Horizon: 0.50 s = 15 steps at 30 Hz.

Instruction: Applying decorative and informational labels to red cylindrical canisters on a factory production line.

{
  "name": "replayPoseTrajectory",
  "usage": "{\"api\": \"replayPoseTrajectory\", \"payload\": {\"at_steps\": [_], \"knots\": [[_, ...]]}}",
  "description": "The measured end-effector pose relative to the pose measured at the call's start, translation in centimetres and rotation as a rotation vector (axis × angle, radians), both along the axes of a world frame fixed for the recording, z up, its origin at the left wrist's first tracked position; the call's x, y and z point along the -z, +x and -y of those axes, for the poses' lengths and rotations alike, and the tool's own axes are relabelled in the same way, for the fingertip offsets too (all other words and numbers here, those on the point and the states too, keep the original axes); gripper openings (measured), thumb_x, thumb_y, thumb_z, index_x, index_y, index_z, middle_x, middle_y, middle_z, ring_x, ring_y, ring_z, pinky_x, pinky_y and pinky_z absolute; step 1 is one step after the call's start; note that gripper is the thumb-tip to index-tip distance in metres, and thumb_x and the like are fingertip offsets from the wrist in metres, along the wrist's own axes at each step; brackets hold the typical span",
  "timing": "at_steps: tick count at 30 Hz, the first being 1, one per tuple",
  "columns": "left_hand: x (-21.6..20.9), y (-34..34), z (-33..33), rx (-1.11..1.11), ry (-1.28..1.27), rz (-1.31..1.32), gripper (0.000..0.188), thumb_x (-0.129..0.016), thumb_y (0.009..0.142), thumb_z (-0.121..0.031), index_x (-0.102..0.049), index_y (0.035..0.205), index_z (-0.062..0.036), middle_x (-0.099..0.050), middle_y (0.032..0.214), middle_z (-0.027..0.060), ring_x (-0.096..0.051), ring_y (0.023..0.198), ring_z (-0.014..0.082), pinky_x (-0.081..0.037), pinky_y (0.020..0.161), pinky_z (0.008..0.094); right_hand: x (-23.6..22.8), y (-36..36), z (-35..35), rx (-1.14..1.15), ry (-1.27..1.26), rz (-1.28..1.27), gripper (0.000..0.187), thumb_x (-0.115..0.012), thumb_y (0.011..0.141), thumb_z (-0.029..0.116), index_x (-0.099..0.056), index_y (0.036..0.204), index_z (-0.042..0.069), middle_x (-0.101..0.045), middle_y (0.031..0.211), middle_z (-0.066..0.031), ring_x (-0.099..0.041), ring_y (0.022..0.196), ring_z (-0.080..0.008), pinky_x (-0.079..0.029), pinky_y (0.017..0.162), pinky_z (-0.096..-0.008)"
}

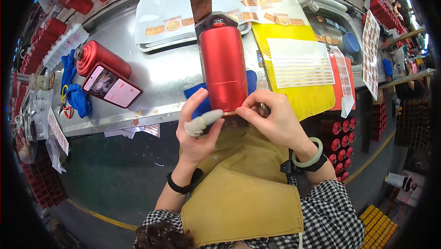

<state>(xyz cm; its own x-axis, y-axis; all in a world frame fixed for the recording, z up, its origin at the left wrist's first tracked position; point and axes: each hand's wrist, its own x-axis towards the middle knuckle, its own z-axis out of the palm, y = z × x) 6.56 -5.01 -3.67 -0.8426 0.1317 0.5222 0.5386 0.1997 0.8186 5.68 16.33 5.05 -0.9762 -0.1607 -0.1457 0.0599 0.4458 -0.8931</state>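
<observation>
A red metal bottle (223, 67) lies with its dark neck pointing away from me, against a dark metal bracket (216, 18). At its near end runs a thin gold-coloured strip (229, 114). My right hand (274, 116) closes thumb and forefinger on the strip's right part, at the bottle's lower edge. My left hand (196, 127) has its fingers apart; its forefinger wears a pale cloth finger cot (202, 122), and that tip touches the bottle's near edge at the left. A blue cloth (200, 106) shows under the bottle.
A second red bottle (104, 59) props up a phone (112, 85) at left, near scissors (65, 106) and blue cloth (79, 99). Decal sheets (174, 8) cover a tray at the back. A yellow sheet (298, 97) lies at right, beside a sink holding a blue cup (350, 42).
</observation>
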Motion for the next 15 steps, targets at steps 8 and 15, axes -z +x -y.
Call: {"api": "replayPoseTrajectory", "payload": {"at_steps": [8, 15], "knots": [[-0.1, -0.8, -0.6, -0.069, -0.135, -0.216, 0.031, -0.084, 0.074, 0.004, -0.078, 0.102, -0.0081, -0.071, 0.126, 0.0155, -0.067, 0.119, 0.0366, -0.057, 0.099, 0.0434, -0.1, 0.0, 0.1, -0.003, -0.005, 0.001, 0.022, -0.077, 0.090, 0.019, -0.070, 0.087, -0.002, -0.067, 0.078, -0.0099, -0.061, 0.067, -0.0185, -0.049, 0.065, -0.0318], [0.1, -1.8, -0.9, -0.105, -0.290, -0.332, 0.033, -0.087, 0.073, 0.000, -0.077, 0.103, -0.0096, -0.071, 0.126, 0.0132, -0.066, 0.120, 0.0349, -0.058, 0.099, 0.0429, 0.1, -0.5, -0.2, -0.006, -0.004, -0.010, 0.023, -0.077, 0.091, 0.019, -0.070, 0.086, -0.002, -0.068, 0.079, -0.0098, -0.061, 0.067, -0.0186, -0.049, 0.065, -0.0317]]}}
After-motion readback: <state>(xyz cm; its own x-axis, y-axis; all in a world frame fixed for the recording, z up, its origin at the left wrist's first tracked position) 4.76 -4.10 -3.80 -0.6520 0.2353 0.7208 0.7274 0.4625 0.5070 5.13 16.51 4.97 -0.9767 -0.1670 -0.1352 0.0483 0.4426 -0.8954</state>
